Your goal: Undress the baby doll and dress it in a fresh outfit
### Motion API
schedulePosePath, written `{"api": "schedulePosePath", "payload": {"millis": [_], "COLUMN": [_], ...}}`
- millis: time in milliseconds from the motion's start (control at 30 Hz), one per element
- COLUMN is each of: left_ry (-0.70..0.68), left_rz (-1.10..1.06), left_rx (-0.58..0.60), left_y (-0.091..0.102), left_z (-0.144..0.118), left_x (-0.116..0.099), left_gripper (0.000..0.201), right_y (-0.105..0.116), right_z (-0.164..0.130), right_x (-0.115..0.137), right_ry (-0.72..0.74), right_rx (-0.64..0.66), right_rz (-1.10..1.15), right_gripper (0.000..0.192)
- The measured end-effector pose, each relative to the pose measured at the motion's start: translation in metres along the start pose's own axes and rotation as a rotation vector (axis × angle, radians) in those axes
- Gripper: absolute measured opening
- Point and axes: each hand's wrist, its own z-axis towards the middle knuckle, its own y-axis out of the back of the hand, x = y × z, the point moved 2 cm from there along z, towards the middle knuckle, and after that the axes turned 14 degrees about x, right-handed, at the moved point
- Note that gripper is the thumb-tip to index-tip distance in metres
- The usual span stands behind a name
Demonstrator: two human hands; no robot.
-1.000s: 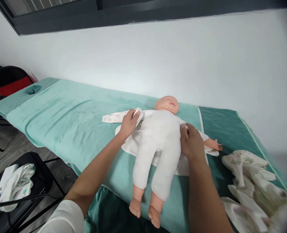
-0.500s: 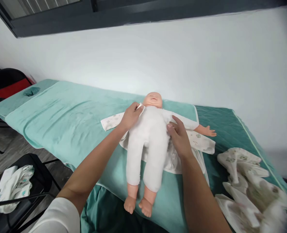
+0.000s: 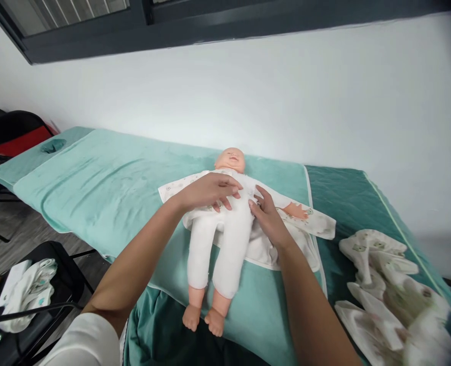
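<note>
A baby doll (image 3: 231,239) in a white cloth body lies on its back, feet toward me. A white printed baby top (image 3: 263,249) spreads under it, with one front panel lying over its chest. My left hand (image 3: 215,190) rests on that panel, fingers spread. Beside the doll's other flank is my right hand (image 3: 271,216), thumb and forefinger apart with nothing visible between them. The doll's hand (image 3: 296,211) shows over the right-hand sleeve (image 3: 320,221). Most of the chest is hidden by my left hand.
The doll lies on a green-covered massage bed (image 3: 107,173) against a white wall (image 3: 267,101). Crumpled baby clothes (image 3: 393,295) lie at the right. A black chair (image 3: 63,269) at lower left bears folded cloth (image 3: 34,290) and a white box.
My left hand has moved right from the doll's shoulder onto its chest, and the top's panel now covers it. The doll has shifted slightly left; its arm at the right has dropped toward the sleeve.
</note>
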Motion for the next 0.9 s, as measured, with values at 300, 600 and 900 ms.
{"api": "schedulePosePath", "payload": {"millis": [300,600,900], "left_ry": [-0.074,-0.035,0.428], "left_rz": [0.279,0.406,1.12], "left_rx": [-0.563,-0.809,-0.77], "left_y": [-0.038,-0.012,0.079], "left_z": [-0.064,-0.082,-0.056], "left_x": [0.075,0.136,0.173], "left_gripper": [0.019,0.026,0.057], "right_y": [0.0,-0.002,-0.002], "right_z": [-0.005,-0.005,-0.004], "right_x": [0.003,0.001,0.001], "right_ry": [-0.067,-0.046,-0.05], "right_rx": [-0.063,-0.118,-0.124], "right_rz": [0.002,0.061,0.04], "right_gripper": [0.078,0.073,0.073]}}
